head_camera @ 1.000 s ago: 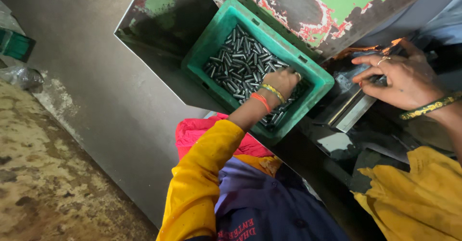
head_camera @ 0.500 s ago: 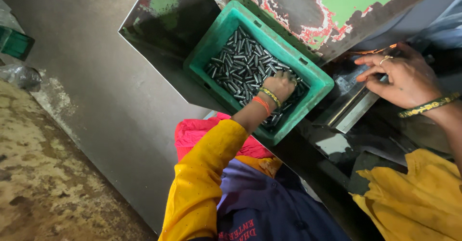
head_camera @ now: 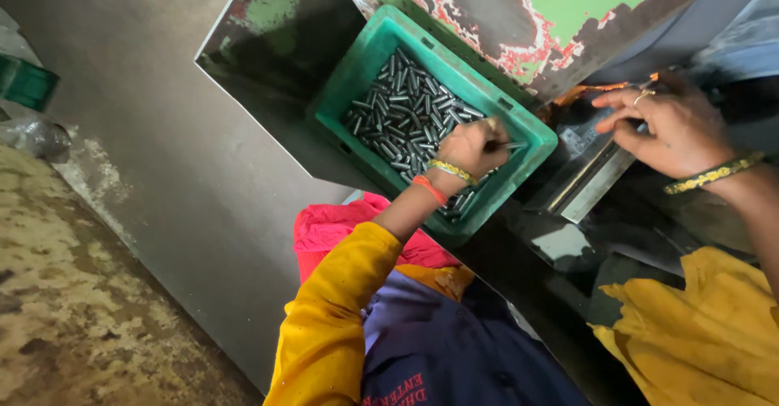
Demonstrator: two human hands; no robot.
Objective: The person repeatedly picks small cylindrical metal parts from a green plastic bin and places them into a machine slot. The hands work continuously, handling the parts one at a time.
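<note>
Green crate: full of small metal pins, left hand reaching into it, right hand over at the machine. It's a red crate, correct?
Not red. The head view shows the crate is green. The rest holds: metal pins fill it, left hand is in it, right hand is at the machine.

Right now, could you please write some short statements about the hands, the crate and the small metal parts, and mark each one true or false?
1. The left hand is inside the green crate. True.
2. The crate is empty. False: it holds many small dark metal pins.
3. The left hand has its grip closed around some pins. True: pin ends stick out of the fist.
4. The right hand also reaches into the crate. False: it is outside, over the metal machine part beside the crate.
5. The left wrist is bare. False: it wears bangles.
</note>
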